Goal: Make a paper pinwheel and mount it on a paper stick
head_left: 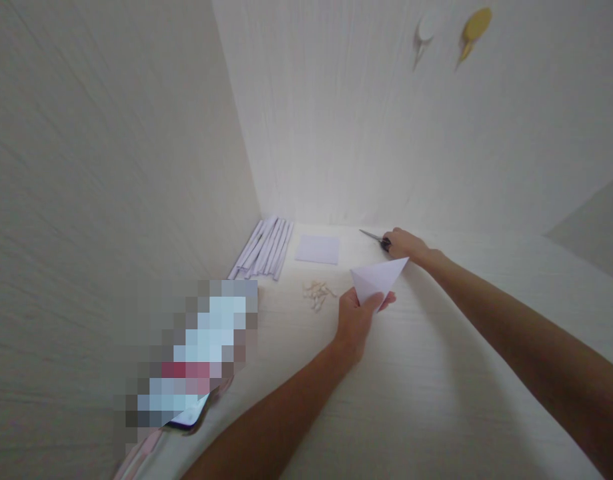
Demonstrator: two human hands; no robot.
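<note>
Just then my left hand (355, 319) held a folded white paper triangle (377, 280) above the tabletop (436, 387), its grip pinching the lower corner between thumb and fingers, so that the sheet stood tilted with its long point aimed right. My right hand (403, 244) reached farther out, near the back wall (361, 113), and lay over the dark handles of a pair of scissors (375, 238). The blades stuck out to the left of my knuckles, flat on the tabletop. That grip was curled around the handles, though I could not tell how firmly it was pressed together, since my own fingers hid them.

A flat white paper square (318, 249) lay just left of the scissor tips. Below it, near my left hand, sat a small heap of pale little pieces (317, 295), too small to make out. A row of rolled white paper tubes (264, 248) lay side by side against the left wall (101, 200). Two small hooks (473, 30), one white and one yellow, hung high on the back wall.
</note>
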